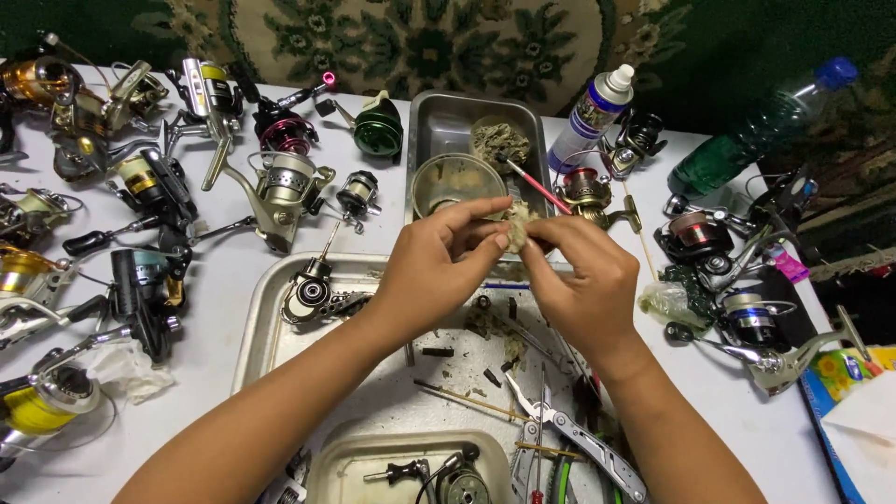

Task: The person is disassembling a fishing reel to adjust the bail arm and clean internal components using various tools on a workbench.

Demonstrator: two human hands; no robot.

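Observation:
My left hand (437, 261) and my right hand (583, 280) meet above a shallow metal tray (257, 331). Both pinch a small dirty wad of rag or tissue (518, 222) between the fingertips. Whatever the wad wraps is hidden. On the tray below lie a partly stripped spinning reel body (313, 291), small dark parts, thin sticks and folding pliers (579, 439).
Many fishing reels (280, 187) crowd the white table at left, back and right. A deep steel pan (439, 126) holds a small bowl (457, 182), a rag and a red-handled brush (537, 187). A spray can (593, 112) and green bottle (756, 126) stand at back right.

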